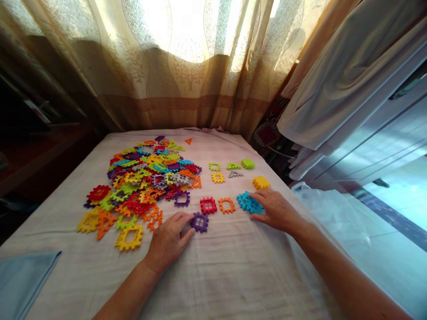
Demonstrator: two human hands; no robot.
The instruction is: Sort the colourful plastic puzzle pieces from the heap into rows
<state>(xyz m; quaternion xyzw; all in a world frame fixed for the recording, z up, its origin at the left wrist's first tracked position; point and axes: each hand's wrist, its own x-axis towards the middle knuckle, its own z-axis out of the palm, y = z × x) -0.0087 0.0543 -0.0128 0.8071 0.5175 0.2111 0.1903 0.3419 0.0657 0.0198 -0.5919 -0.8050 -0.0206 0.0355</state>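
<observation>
My left hand (171, 238) rests on the sheet, its thumb and forefinger closed at the left edge of a purple square interlocking building piece (200, 222) with a window grid. My right hand (276, 209) has its fingers and thumb around the right side of light blue toothed building pieces (245, 201); how many it grips is hidden. Between the hands lie a red window square (208, 205) and an orange open square (227, 205). Just beyond my right hand sits a stack of yellow pieces (261, 182).
A large heap of mixed coloured pieces (153, 166) covers the left middle. Farther right lie a green stack (247, 163), a green square (215, 166), a yellow square (218, 178) and a grey triangle (235, 174). A blue cloth (26, 275) is at near left; a plastic bag (327, 213) hangs right.
</observation>
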